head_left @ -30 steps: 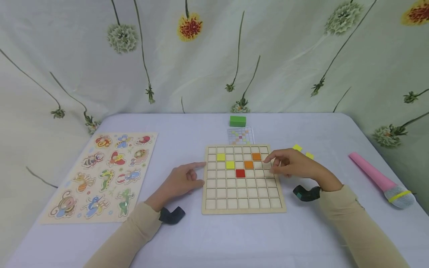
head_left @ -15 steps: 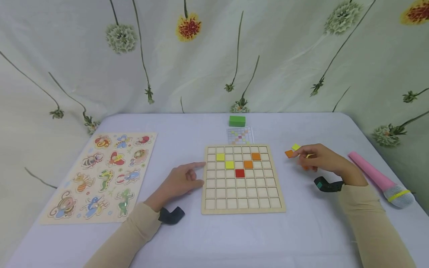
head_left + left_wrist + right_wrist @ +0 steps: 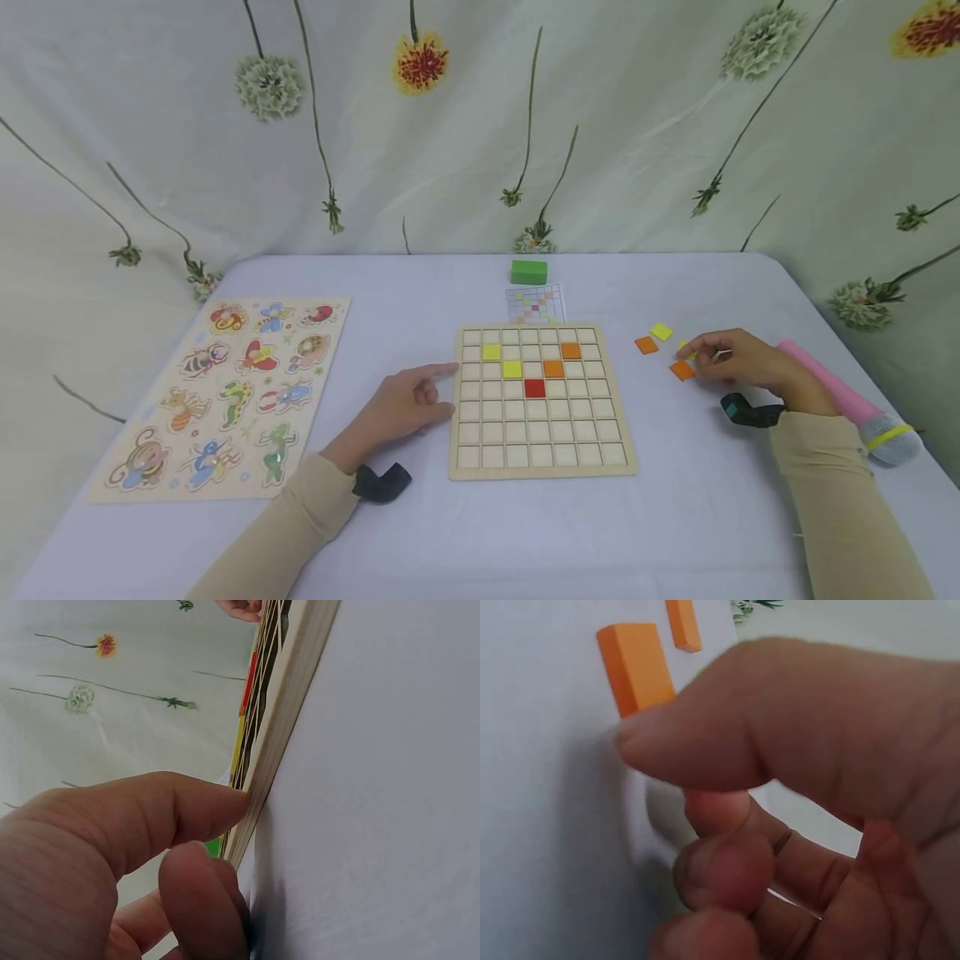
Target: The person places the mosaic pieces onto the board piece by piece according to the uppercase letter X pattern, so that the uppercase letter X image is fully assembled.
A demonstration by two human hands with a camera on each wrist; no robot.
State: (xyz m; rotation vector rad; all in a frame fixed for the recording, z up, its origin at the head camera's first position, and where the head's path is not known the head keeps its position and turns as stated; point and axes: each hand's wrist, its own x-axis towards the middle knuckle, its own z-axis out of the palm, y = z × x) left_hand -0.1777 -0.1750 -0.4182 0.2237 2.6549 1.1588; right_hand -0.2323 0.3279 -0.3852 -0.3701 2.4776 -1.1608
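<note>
A wooden grid board (image 3: 542, 475) lies flat, with yellow tiles (image 3: 512, 369), orange tiles (image 3: 553, 368) and one red tile (image 3: 535, 388) in its squares. My left hand (image 3: 397, 408) touches the board's left edge with a fingertip and has the thumb near that edge; its other fingers are bent. To the right of the board, my right hand (image 3: 738, 360) is low over loose tiles. Its fingertips are beside an orange tile (image 3: 681, 370) and partly cover a yellow one (image 3: 683, 345). In the right wrist view, the thumb overlaps an orange tile (image 3: 639, 667); any contact is unclear.
Another loose yellow tile (image 3: 661, 332) and orange tile (image 3: 647, 345) lie nearby. Behind the board are a printed pattern card (image 3: 536, 303) and a green block (image 3: 528, 272). A pink toy microphone (image 3: 840, 383) lies right, an animal puzzle board (image 3: 225, 392) left.
My right hand has moved from the board's right edge out to the loose tiles, uncovering several of them. My left hand has stayed at the board's left edge.
</note>
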